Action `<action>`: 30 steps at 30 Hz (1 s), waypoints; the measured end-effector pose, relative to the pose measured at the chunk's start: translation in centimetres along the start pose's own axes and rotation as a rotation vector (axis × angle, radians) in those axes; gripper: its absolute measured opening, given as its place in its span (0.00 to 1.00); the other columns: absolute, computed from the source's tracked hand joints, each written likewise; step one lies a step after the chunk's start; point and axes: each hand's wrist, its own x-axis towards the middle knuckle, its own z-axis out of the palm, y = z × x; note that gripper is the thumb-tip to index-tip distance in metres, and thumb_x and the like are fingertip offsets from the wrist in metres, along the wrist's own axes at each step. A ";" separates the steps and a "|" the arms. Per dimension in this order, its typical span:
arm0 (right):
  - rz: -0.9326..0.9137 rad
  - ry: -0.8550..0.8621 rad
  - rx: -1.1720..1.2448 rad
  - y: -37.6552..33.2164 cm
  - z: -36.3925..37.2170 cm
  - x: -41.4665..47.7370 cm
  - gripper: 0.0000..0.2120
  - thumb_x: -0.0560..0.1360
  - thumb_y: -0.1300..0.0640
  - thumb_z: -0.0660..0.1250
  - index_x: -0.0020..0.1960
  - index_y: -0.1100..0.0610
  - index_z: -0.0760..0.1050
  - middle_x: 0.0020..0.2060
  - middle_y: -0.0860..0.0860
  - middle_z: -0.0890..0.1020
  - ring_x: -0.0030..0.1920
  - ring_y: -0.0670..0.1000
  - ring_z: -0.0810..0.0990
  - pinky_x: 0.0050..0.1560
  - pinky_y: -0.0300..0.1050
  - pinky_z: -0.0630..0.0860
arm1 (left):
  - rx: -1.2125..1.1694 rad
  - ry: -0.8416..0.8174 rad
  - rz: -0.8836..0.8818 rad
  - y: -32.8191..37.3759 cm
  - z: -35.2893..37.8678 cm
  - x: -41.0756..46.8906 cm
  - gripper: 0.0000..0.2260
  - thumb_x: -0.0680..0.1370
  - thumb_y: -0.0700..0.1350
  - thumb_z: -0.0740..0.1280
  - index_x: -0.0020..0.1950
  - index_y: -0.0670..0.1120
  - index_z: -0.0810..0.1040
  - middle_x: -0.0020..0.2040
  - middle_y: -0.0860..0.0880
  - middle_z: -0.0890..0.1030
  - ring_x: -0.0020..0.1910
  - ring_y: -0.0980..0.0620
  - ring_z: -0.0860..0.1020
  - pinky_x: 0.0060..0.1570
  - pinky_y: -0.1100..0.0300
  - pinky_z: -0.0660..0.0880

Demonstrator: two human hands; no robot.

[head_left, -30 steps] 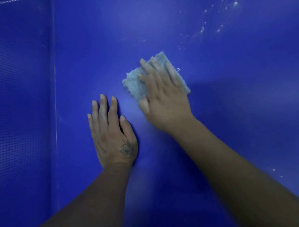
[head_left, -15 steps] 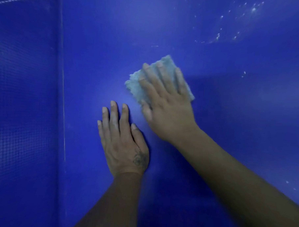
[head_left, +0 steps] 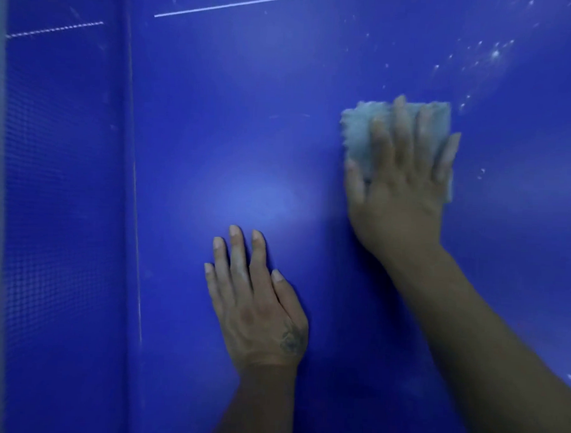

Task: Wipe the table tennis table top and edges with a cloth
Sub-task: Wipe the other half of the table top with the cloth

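The right hand (head_left: 399, 201) presses the cloth (head_left: 360, 131) with straight fingers (head_left: 401, 129); the left hand (head_left: 257, 306) rests flat, empty, on the desk (head_left: 233, 116). Best sweep evenly toward the upper-right specks (head_left: 495, 54).

Dim overall, strong blue cast. Soft glare patch on table (head_left: 255, 198) just above left hand (head_left: 257, 310); source out of frame, likely overhead. Forearms dark; lower frame falls into shadow. Right hand (head_left: 400, 188) and cloth (head_left: 359, 134) smeared by motion blur; left hand sharper. Net (head_left: 55, 206) at left soft, mesh barely resolved. Straight edges at left bow: wide-angle distortion. Specks (head_left: 495, 54) glint top right.
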 end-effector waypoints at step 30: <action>-0.407 -0.196 0.036 -18.1 4.1 11.4 0.28 0.85 0.43 0.51 0.84 0.44 0.62 0.87 0.49 0.56 0.87 0.56 0.51 0.84 0.64 0.40 | -0.050 -0.100 -0.008 -0.4 -0.3 0.4 0.27 0.83 0.47 0.59 0.82 0.40 0.71 0.87 0.42 0.62 0.87 0.39 0.56 0.83 0.34 0.55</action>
